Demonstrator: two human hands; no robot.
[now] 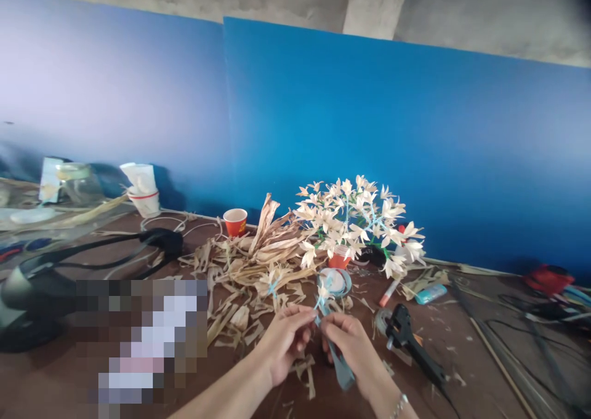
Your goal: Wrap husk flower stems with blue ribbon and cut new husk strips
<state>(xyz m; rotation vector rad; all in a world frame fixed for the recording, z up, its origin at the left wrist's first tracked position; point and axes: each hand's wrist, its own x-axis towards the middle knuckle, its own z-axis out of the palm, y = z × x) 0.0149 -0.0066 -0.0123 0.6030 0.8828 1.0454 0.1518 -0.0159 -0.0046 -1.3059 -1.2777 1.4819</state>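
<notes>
- Nearest the camera, two bare forearms (235, 382) reach over a brown worktop (462, 360); a silvery bracelet (399, 405) circles the right wrist.
- A small cream flower with narrow pointed petals (325, 292) stands just above the fingertips, between the two hands, on a thin pale blue stem.
- The left hand (289, 342) pinches the lower end of that stem between thumb and forefinger, the other fingers curled.
- The right hand (347, 339), close beside it, has thumb and fingers pressed on a flat pale blue strip (342, 373), which hangs down below the palm.
- Just behind the flower lies a pale blue roll with a white centre (332, 280).
- To the left, a similar cream flower with blue on its stem (273, 283) rests among dry tan husk strips (263, 250).
- Behind the roll, a big bunch of cream flowers (348, 219) rises above an orange-red cup (338, 259).
- To the right lie a black glue gun (410, 342) and, farther back, a turquoise packet (431, 293).
- Farther off stand a red paper cup (235, 223) and a blue panel (369, 117).
</notes>
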